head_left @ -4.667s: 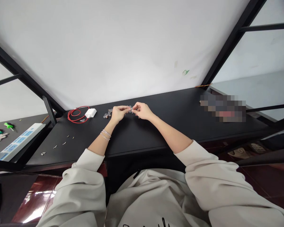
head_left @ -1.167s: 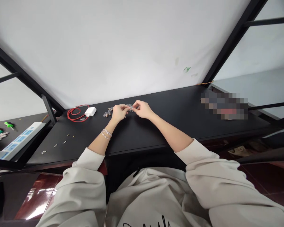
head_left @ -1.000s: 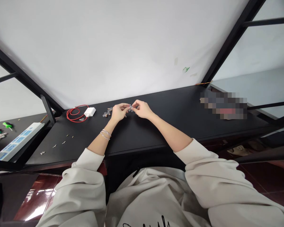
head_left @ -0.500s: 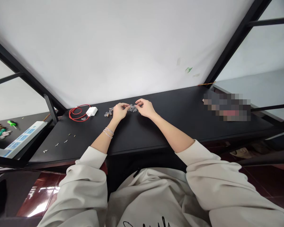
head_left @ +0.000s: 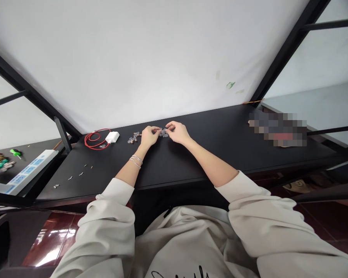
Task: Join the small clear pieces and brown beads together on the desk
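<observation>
Currently, the left hand and right hand pinch a clear cluster; more clear pieces lie loose nearby.

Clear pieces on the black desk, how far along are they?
Hard to say for sure. Done, perhaps: a small heap of clear pieces lies on the black desk near the white charger. In hand: a clear cluster sits between the fingertips of the left hand and right hand. Left, perhaps: small pale bits scattered toward the desk's near left corner.
</observation>
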`<state>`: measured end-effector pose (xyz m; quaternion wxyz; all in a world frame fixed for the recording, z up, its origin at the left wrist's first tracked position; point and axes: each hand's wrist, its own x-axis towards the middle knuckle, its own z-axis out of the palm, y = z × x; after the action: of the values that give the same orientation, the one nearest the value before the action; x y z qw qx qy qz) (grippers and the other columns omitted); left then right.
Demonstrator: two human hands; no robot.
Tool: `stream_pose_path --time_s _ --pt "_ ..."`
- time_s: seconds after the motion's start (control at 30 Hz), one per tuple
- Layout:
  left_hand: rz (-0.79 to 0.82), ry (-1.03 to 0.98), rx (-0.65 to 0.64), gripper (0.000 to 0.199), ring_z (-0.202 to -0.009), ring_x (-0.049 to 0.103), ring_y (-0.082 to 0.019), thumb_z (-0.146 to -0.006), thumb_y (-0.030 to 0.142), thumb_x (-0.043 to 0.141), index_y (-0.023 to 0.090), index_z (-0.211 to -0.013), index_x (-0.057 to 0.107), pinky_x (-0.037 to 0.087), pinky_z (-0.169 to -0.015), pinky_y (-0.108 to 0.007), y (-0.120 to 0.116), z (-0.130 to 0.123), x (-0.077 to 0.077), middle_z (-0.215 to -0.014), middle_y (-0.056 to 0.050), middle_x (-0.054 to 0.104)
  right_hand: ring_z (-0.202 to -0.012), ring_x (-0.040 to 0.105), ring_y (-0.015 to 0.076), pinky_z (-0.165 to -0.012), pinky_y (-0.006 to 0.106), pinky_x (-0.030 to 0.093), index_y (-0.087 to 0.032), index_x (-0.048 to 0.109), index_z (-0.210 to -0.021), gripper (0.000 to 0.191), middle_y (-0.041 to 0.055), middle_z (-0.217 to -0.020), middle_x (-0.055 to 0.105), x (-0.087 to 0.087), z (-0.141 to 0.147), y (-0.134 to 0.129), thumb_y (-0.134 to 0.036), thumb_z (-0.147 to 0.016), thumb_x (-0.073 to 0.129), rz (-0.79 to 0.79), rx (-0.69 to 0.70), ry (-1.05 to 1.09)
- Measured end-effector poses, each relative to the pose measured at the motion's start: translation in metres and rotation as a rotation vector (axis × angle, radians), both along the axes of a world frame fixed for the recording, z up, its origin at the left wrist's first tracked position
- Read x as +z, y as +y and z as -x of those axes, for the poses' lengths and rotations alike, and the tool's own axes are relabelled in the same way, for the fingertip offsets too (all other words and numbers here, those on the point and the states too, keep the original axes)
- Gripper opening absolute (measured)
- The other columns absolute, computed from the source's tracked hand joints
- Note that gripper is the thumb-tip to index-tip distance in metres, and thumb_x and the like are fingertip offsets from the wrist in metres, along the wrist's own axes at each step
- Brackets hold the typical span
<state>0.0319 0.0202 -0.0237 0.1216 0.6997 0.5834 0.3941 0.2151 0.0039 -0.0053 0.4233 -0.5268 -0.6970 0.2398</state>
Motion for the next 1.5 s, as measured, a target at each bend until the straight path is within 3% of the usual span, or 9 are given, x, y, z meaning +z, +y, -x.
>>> stream_pose_path --time_s 0.27,0.4,0.6,0.77,0.97,1.27,1.5 --pt "0.027 0.011 -0.017 0.014 -0.083 0.067 -0.022 -0.084 0.025 0.078 0.018 -0.096 0.083 0.052 -0.088 -0.036 0.000 0.000 -0.002 -0.094 -0.010 0.075 -0.076 0.072 0.0191 -0.079 0.034 0.059 -0.019 0.072 -0.100 0.013 0.0070 -0.096 0.078 0.000 -0.001 -0.003 -0.019 -0.087 0.070 0.045 0.009 0.030" --pt "0.026 -0.004 0.006 0.014 -0.082 0.068 -0.022 -0.084 0.025 0.078 0.018 -0.096 0.082 0.053 -0.087 -0.036 -0.002 0.005 0.004 -0.094 -0.010 0.077 -0.071 0.071 0.0182 -0.076 0.034 0.060 -0.019 0.072 -0.099 0.012 0.0067 -0.096 0.078 0.001 -0.001 -0.004 -0.019 -0.087 0.071 0.055 0.011 0.038" --pt "-0.023 0.098 0.123 0.018 -0.091 0.070 -0.026 -0.085 0.025 0.075 0.018 -0.100 0.082 0.051 -0.093 -0.037 -0.001 0.054 0.024 -0.096 -0.011 0.076 -0.072 0.072 0.0185 -0.076 0.034 0.060 -0.020 0.072 -0.099 0.011 0.0058 -0.095 0.078 0.002 -0.001 -0.004 -0.018 -0.087 0.071 0.072 0.004 0.032" --pt "0.098 0.245 0.208 0.017 -0.095 0.069 -0.031 -0.073 0.031 0.086 0.020 -0.085 0.081 0.051 -0.093 -0.042 0.004 0.085 0.024 -0.093 -0.013 0.077 -0.074 0.072 0.0192 -0.076 0.035 0.061 -0.020 0.072 -0.098 0.011 0.0062 -0.096 0.078 0.000 0.000 -0.003 -0.019 -0.087 0.070 0.073 0.005 0.040" --pt "0.193 0.219 0.158 0.004 -0.088 0.071 -0.029 -0.075 0.023 0.082 0.023 -0.077 0.079 0.053 -0.089 -0.040 0.003 0.076 0.022 -0.086 -0.010 0.078 -0.075 0.072 0.0195 -0.075 0.035 0.061 -0.019 0.072 -0.098 0.011 0.0065 -0.095 0.078 0.000 -0.001 -0.003 -0.019 -0.088 0.070 0.077 0.011 0.048" --pt "0.204 0.210 0.156 0.012 -0.095 0.071 -0.029 -0.070 0.019 0.086 0.021 -0.080 0.079 0.053 -0.091 -0.037 -0.003 0.072 0.026 -0.093 -0.011 0.078 -0.074 0.071 0.0190 -0.073 0.034 0.062 -0.018 0.072 -0.099 0.011 0.0074 -0.097 0.078 0.001 -0.001 -0.004 -0.019 -0.088 0.070 0.081 0.015 0.055" --pt "0.296 0.335 0.171 0.011 -0.102 0.071 -0.027 -0.083 0.021 0.077 0.020 -0.094 0.081 0.053 -0.093 -0.035 -0.005 0.068 0.031 -0.104 -0.010 0.079 -0.074 0.071 0.0174 -0.074 0.032 0.062 -0.017 0.072 -0.101 0.012 0.0067 -0.098 0.078 0.002 0.000 -0.005 -0.018 -0.089 0.070 0.097 0.010 0.047"
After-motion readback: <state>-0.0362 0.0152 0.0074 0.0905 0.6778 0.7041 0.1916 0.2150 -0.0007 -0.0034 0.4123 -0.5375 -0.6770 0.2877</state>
